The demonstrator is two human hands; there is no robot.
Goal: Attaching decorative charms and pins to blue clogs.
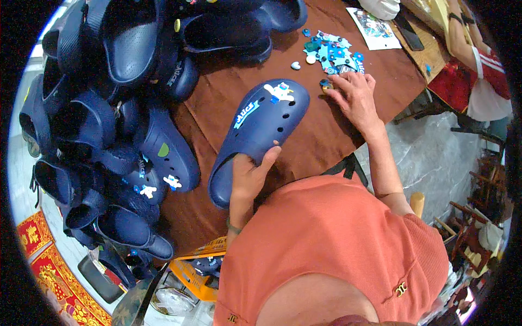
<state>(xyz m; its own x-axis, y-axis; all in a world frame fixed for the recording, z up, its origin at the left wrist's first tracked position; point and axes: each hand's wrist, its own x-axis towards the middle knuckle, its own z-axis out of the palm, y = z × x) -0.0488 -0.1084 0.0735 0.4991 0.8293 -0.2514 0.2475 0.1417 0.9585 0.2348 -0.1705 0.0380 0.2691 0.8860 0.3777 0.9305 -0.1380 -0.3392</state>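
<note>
A navy clog [263,117] lies tilted before me, its holed toe pointing away. A white character charm and a light blue lettered strip charm sit on its upper. My left hand [251,173] holds it, fingers inside the opening and thumb on the outside near a hole. At the right, my right hand [354,98] reaches to the near edge of a pile of blue shoe charms [333,53]. Its thumb and index finger close around a small dark charm [325,84]. A white heart-shaped charm [295,66] lies left of the pile.
Many navy clogs [128,60] are heaped on the left of the brown cloth [326,127]. A printed sheet [374,30] and a phone [409,32] lie at the far right. Another person's arm [461,41] shows there. An orange basket [196,280] stands below the table edge.
</note>
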